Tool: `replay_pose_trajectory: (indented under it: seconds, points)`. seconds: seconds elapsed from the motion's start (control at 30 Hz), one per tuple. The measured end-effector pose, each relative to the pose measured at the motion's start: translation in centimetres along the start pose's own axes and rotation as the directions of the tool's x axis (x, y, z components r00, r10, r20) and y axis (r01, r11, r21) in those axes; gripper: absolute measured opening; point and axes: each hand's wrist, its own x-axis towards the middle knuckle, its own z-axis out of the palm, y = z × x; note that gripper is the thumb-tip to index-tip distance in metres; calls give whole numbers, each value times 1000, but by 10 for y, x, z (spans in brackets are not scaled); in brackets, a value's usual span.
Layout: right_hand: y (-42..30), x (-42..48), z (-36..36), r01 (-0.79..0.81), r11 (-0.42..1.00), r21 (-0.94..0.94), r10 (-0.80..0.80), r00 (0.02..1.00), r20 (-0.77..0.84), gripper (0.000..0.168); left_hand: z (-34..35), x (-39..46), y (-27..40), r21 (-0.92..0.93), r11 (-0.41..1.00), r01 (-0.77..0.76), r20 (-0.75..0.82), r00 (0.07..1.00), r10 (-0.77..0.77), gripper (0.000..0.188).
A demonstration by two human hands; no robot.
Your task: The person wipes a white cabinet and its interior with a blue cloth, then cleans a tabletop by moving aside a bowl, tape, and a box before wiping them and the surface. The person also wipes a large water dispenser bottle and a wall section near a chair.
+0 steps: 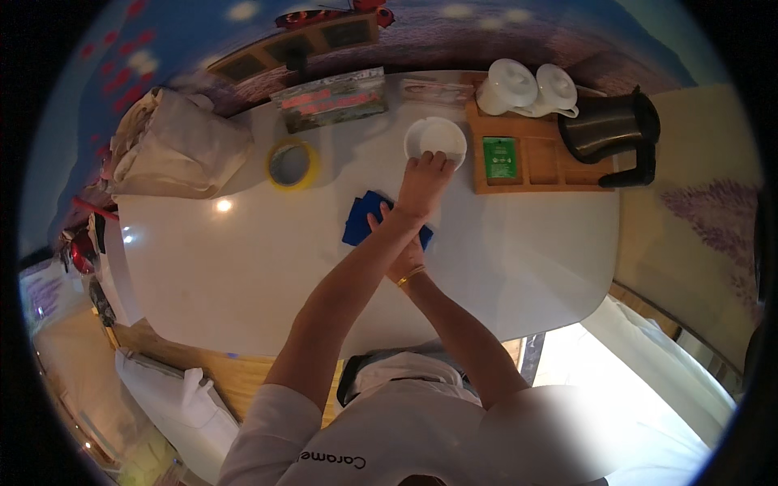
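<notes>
My forearms cross over the white table (243, 267). My left hand (427, 179) reaches to a round white dish (434, 135), perhaps an ashtray, its fingers hooked over the near rim; the thumb is hidden. Below it, my right hand (402, 243), with a gold bracelet (410, 276) at the wrist, lies on a folded blue cloth (358, 222). Two of its fingers show apart on the cloth; the left forearm covers part of the hand. Left of the dish is a roll of yellow-edged tape (292, 164).
A wooden tray (541, 187) holds two lidded white cups (507, 88), a green packet (499, 158) and a dark kettle (608, 129). A printed sign (331, 100) stands at the back. A cream cloth bag (182, 143) lies at the left.
</notes>
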Motion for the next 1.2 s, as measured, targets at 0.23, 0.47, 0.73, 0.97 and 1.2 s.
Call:
replay_pose_trajectory:
  seconds: [0.23, 0.47, 0.73, 0.97, 1.2]
  points:
    - [-1, 0, -2, -12, 1000, -22, 12, 1000, 4, 54, 12, -1, -1, 24, 999, 31, -9, 999, -30, 14]
    - [-2, -2, 17, -19, 998, -67, 15, 998, -60, 57, 22, -4, -1, 24, 999, 23, -88, 996, -21, 9]
    - [-2, 16, 11, -57, 969, 242, 77, 994, -76, 61, -24, -12, -22, -11, 970, 242, 127, 963, -239, 61]
    - [-20, 68, -12, -148, 983, 109, 161, 979, -121, 64, -56, -75, -163, 294, 665, 687, 77, 676, -733, 92]
    - [-21, 138, -11, -161, 976, 145, 198, 934, -297, 63, -72, -77, -176, 220, 671, 708, 116, 664, -739, 92]
